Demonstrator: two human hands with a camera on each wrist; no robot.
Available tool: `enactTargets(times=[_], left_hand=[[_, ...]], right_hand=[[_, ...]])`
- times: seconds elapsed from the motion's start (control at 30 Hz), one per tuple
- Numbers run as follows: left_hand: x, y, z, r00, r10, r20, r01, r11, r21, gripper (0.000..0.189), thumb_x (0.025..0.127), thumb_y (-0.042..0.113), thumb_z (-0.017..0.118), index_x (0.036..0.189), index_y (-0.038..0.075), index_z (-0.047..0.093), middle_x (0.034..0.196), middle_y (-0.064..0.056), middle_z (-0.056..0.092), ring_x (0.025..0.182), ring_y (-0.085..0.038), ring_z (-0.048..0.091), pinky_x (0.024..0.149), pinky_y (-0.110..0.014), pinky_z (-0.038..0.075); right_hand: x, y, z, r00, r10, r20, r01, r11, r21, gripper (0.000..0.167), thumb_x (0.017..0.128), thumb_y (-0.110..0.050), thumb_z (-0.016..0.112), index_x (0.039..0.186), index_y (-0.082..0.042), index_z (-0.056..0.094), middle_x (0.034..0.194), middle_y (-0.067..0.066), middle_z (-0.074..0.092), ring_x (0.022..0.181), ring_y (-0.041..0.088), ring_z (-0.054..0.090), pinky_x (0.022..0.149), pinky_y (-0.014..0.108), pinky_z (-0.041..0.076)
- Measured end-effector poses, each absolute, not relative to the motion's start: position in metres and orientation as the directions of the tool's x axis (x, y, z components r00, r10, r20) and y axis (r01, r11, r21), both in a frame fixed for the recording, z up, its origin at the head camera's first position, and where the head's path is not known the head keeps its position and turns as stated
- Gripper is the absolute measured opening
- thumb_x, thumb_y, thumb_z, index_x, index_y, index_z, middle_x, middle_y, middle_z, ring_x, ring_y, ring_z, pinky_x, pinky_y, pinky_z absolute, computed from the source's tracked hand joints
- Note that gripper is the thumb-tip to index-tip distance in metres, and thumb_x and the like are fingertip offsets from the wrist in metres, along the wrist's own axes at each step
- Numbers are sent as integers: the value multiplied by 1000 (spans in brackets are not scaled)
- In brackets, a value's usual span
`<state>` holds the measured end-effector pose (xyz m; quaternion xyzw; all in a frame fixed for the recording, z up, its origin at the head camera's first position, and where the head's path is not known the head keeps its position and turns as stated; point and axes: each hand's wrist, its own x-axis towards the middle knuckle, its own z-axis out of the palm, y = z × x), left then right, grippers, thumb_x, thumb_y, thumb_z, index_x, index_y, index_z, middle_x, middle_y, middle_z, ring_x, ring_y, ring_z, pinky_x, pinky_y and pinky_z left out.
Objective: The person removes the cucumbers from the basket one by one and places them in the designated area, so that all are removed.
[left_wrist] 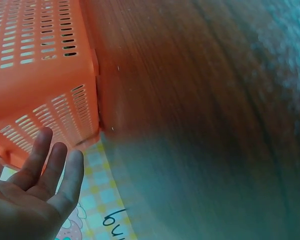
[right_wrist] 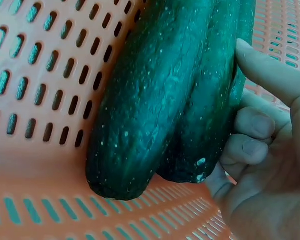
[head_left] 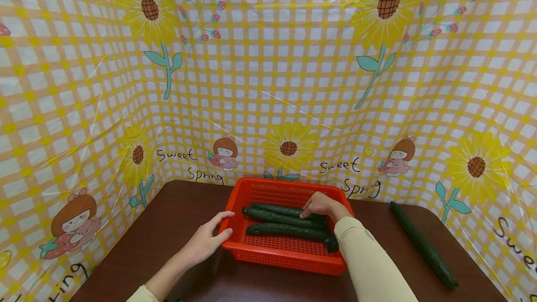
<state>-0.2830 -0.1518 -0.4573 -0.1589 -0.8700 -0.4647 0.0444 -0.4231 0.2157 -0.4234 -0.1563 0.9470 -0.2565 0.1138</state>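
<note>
Three dark green cucumbers lie side by side in a red perforated plastic basket [head_left: 289, 259], the near cucumber [head_left: 289, 231] a little apart from the other two in the head view. My right hand [head_left: 320, 204] reaches down into the basket and grips the far cucumber [head_left: 268, 207], partly hidden under it. In the right wrist view the thumb [right_wrist: 270, 70] lies along its side, with the other fingers curled low beside the middle cucumber [right_wrist: 205, 115]. My left hand [head_left: 205, 236] touches the basket's left rim with thumb and forefinger; its other fingers extend loosely below the rim in the left wrist view.
Another cucumber [head_left: 423, 246] lies lengthwise on the dark brown table [head_left: 184, 209], right of the basket. A checked cloth [head_left: 260, 83] with sunflowers hangs round the back and sides. A small black object [head_left: 331, 244] shows beside my right sleeve.
</note>
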Motion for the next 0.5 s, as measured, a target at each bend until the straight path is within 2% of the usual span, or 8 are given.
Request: enactTargets(times=[0.17,0.23,0.33,0.43,0.5], left_hand=[[-282,-152,-458,-944,235,232,323,515,794,42,100,28,63,141,24,54,123,-7,60,106,-24,53,90,-44,43],[-281,-151,-459,-943,237,235,327,510,796,42,100,28,63,141,24,54,128,-7,60,110,-24,53,93,-46,43],[-282,-151,-460,-943,237,233,324,499,804,42,100,28,63,141,25,54,134,-6,59,116,-24,52,96,-48,43],[-282,-152,-461,-945,234,228,318,497,807,43,100,29,63,142,26,53,136,-5,58,118,-24,52,98,-49,42],[-283,-152,-461,-944,238,227,319,500,805,43,100,30,62,142,27,53,138,-5,58,121,-26,52,98,-51,42]], right_hand=[[-424,216,-423,-923,-340,-179,-201,824,-530,28,80,-20,84,100,0,80,102,14,77,96,22,69,80,33,54],[-424,216,-422,-920,-338,-197,-189,825,-532,25,80,-20,84,97,-1,81,100,12,77,93,19,69,81,32,54],[-424,215,-420,-917,-334,-219,-170,822,-543,20,81,-18,83,91,-2,81,88,6,77,79,12,63,74,27,50],[-424,215,-420,-918,-324,-229,-149,816,-559,18,80,-19,84,71,-4,77,63,-5,60,63,8,45,65,24,39],[-425,215,-421,-917,-324,-235,-143,813,-564,31,79,-19,84,56,-9,65,55,-7,40,57,10,32,62,25,33]])
